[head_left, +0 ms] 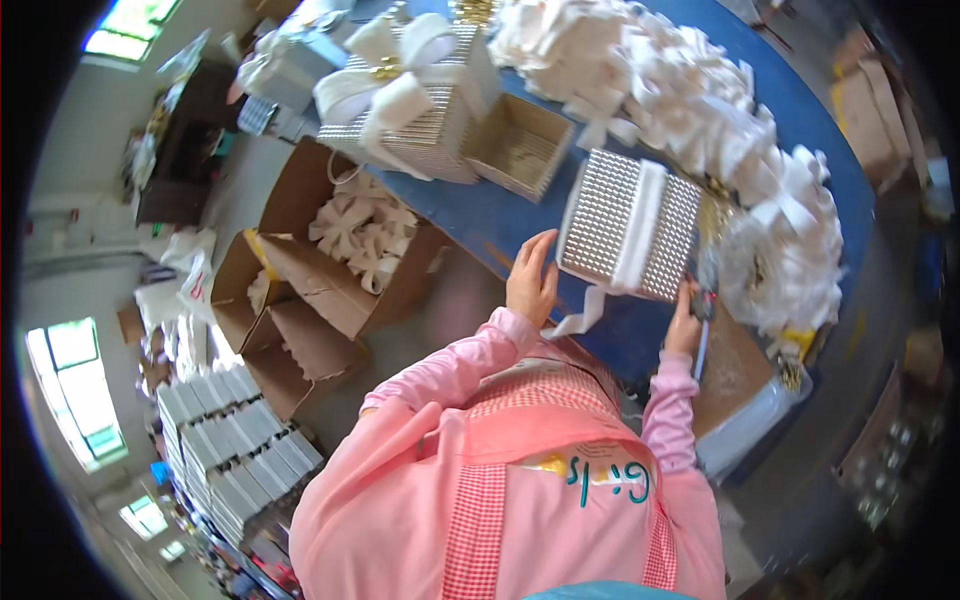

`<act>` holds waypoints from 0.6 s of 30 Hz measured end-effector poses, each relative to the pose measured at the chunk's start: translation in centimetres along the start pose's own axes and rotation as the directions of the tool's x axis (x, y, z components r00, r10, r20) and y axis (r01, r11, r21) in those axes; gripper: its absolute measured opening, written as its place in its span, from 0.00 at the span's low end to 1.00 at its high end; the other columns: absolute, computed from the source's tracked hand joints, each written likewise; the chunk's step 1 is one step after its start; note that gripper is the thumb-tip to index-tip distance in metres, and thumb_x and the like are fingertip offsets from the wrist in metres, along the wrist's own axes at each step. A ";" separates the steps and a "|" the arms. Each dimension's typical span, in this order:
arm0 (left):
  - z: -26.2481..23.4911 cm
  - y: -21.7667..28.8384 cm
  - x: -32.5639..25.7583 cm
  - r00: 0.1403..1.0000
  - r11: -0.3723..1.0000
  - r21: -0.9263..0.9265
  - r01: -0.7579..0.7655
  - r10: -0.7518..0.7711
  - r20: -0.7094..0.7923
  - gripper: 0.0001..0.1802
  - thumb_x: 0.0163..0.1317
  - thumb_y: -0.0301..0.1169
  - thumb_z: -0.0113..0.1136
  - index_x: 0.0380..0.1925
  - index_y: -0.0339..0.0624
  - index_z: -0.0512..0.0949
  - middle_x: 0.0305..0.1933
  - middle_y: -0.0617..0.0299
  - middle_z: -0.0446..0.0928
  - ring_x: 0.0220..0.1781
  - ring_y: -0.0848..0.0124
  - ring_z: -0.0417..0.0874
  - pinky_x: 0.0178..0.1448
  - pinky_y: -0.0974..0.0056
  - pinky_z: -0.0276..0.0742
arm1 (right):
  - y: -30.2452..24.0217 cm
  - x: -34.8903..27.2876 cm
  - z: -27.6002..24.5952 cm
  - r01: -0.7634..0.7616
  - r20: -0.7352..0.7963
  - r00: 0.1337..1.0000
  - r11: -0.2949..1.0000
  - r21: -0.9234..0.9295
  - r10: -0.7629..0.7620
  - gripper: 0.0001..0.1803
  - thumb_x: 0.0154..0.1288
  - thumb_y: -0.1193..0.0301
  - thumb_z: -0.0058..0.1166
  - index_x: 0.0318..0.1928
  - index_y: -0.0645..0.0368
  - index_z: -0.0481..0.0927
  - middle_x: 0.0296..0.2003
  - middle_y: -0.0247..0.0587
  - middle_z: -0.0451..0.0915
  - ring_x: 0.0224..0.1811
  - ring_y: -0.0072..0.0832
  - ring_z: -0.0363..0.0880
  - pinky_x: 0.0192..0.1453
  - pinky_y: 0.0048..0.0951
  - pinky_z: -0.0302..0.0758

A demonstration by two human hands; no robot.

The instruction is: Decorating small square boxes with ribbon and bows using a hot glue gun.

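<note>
A box (630, 225) covered in silver studs sits tilted on the blue table before me, a white velvet ribbon (640, 222) across its middle. A loose end of ribbon (580, 314) hangs past the near table edge. My left hand (532, 280) is at the box's left side, its fingers stretched out and slightly apart. My right hand (683, 322) is closed by the near right corner. A dark tool with a red spot (704, 296) lies against its fingers; a blue strip runs down from there. The grip is partly hidden.
A long heap of white ribbon bows (700, 100) covers the table's far right. An open studded box (518, 145) and a larger box with a white bow (405, 110) stand far left. A cardboard carton (330, 265) of bows stands left; stacked white boxes (230, 445) lie beyond.
</note>
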State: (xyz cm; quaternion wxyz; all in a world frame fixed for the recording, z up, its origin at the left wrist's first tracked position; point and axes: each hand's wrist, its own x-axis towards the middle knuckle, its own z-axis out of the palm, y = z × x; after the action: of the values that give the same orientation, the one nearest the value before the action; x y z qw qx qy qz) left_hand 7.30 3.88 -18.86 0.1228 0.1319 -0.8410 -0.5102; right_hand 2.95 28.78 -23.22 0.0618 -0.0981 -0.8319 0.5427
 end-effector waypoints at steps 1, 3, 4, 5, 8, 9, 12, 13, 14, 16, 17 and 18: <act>0.5 -2.0 0.0 1.000 1.000 0.015 -0.001 0.001 0.012 0.27 0.52 0.18 0.46 0.56 0.39 0.66 0.57 0.49 0.68 0.60 0.53 0.68 0.64 0.61 0.62 | -0.7 -0.6 -0.3 0.007 -0.002 1.000 1.000 -0.004 -0.007 0.16 0.67 0.63 0.49 0.41 0.66 0.76 0.37 0.40 0.78 0.39 0.29 0.74 0.46 0.30 0.69; 1.8 -5.0 0.2 0.995 0.998 -0.060 0.025 -0.019 0.099 0.30 0.49 0.15 0.42 0.57 0.38 0.64 0.58 0.46 0.67 0.61 0.53 0.67 0.65 0.62 0.61 | -0.7 -1.9 0.0 -0.125 -0.032 0.992 0.991 -0.035 0.124 0.17 0.66 0.61 0.50 0.39 0.65 0.75 0.35 0.39 0.77 0.38 0.29 0.73 0.45 0.31 0.69; 2.2 -5.0 0.2 0.983 0.994 -0.094 0.052 -0.034 0.179 0.32 0.48 0.16 0.42 0.59 0.38 0.63 0.59 0.47 0.66 0.63 0.54 0.65 0.66 0.62 0.59 | -0.9 -2.4 -0.1 -0.158 -0.028 0.987 0.987 -0.038 0.157 0.18 0.66 0.59 0.51 0.40 0.65 0.75 0.36 0.40 0.77 0.39 0.29 0.74 0.46 0.31 0.69; 2.5 -5.1 0.2 0.964 0.989 -0.126 0.080 -0.045 0.261 0.34 0.47 0.16 0.42 0.60 0.38 0.62 0.60 0.47 0.65 0.65 0.55 0.63 0.67 0.63 0.57 | -1.0 -2.3 0.1 -0.150 -0.024 0.988 0.988 -0.036 0.150 0.18 0.66 0.59 0.51 0.40 0.65 0.75 0.36 0.40 0.77 0.39 0.29 0.74 0.46 0.31 0.69; 1.9 -3.1 1.8 0.977 0.998 -0.025 -0.065 0.069 0.203 0.29 0.51 0.20 0.47 0.58 0.38 0.64 0.52 0.45 0.70 0.54 0.51 0.72 0.58 0.59 0.67 | -1.1 -1.9 -0.7 -0.080 -0.113 0.990 0.997 0.009 0.080 0.20 0.65 0.58 0.52 0.42 0.65 0.74 0.38 0.41 0.76 0.42 0.29 0.73 0.49 0.30 0.70; 1.6 -2.5 2.7 0.976 0.988 0.030 -0.151 0.145 0.160 0.29 0.50 0.26 0.50 0.57 0.37 0.64 0.49 0.45 0.72 0.51 0.50 0.73 0.55 0.57 0.69 | -2.9 -1.4 -1.0 -0.009 -0.144 0.990 0.999 0.031 0.014 0.17 0.65 0.60 0.51 0.40 0.65 0.73 0.36 0.39 0.75 0.39 0.28 0.72 0.46 0.30 0.69; 1.0 0.4 6.4 0.973 0.985 0.037 -0.169 0.161 0.164 0.32 0.49 0.33 0.53 0.58 0.42 0.65 0.45 0.48 0.73 0.48 0.53 0.73 0.54 0.57 0.69 | -4.9 1.8 -2.1 0.045 -0.120 0.992 0.998 0.053 -0.039 0.15 0.66 0.62 0.52 0.37 0.64 0.75 0.33 0.37 0.75 0.35 0.25 0.73 0.41 0.29 0.70; 1.4 0.8 7.8 0.974 0.993 0.034 -0.111 0.102 0.201 0.31 0.49 0.35 0.54 0.57 0.45 0.67 0.45 0.49 0.73 0.49 0.54 0.73 0.54 0.57 0.69 | -5.1 3.1 -2.1 0.051 -0.118 0.992 0.995 0.083 -0.041 0.15 0.65 0.62 0.52 0.37 0.63 0.76 0.34 0.37 0.76 0.35 0.25 0.74 0.40 0.28 0.71; 2.3 0.4 9.2 0.979 0.996 0.023 -0.089 0.083 0.189 0.30 0.49 0.36 0.54 0.56 0.46 0.68 0.43 0.49 0.74 0.48 0.54 0.73 0.53 0.57 0.69 | -5.1 4.6 -1.9 -0.039 -0.089 0.995 0.998 0.052 0.043 0.15 0.64 0.62 0.53 0.39 0.63 0.76 0.34 0.36 0.77 0.35 0.25 0.76 0.38 0.27 0.72; 4.6 -1.1 12.3 0.977 0.998 0.054 -0.038 0.026 0.211 0.27 0.50 0.37 0.54 0.52 0.45 0.71 0.42 0.47 0.76 0.47 0.52 0.76 0.53 0.56 0.70 | -3.4 7.8 -1.1 -0.149 -0.036 0.987 0.979 0.141 0.155 0.18 0.64 0.60 0.53 0.41 0.64 0.77 0.33 0.37 0.80 0.34 0.27 0.78 0.37 0.26 0.73; 5.4 -1.2 13.6 0.970 0.995 0.083 -0.058 0.036 0.239 0.26 0.49 0.39 0.56 0.51 0.45 0.73 0.42 0.46 0.77 0.46 0.51 0.76 0.53 0.54 0.71 | -1.7 9.0 -0.2 -0.187 -0.045 0.978 0.945 0.268 0.206 0.21 0.64 0.56 0.52 0.40 0.64 0.79 0.33 0.38 0.81 0.34 0.26 0.78 0.38 0.28 0.74; 6.3 -2.2 14.5 0.971 0.990 0.141 -0.004 -0.030 0.236 0.28 0.50 0.41 0.59 0.53 0.48 0.72 0.43 0.50 0.77 0.49 0.56 0.77 0.53 0.58 0.72 | -0.3 10.2 0.0 -0.177 -0.029 0.984 0.983 0.046 0.178 0.23 0.62 0.53 0.52 0.39 0.63 0.80 0.33 0.43 0.81 0.34 0.30 0.78 0.40 0.32 0.73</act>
State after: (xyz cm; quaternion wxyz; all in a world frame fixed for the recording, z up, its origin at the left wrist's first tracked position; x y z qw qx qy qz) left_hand -8.24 3.04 -22.64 0.0086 0.0839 -0.8825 -0.4627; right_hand -7.02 31.05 -22.94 0.0289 -0.1792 -0.8069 0.5622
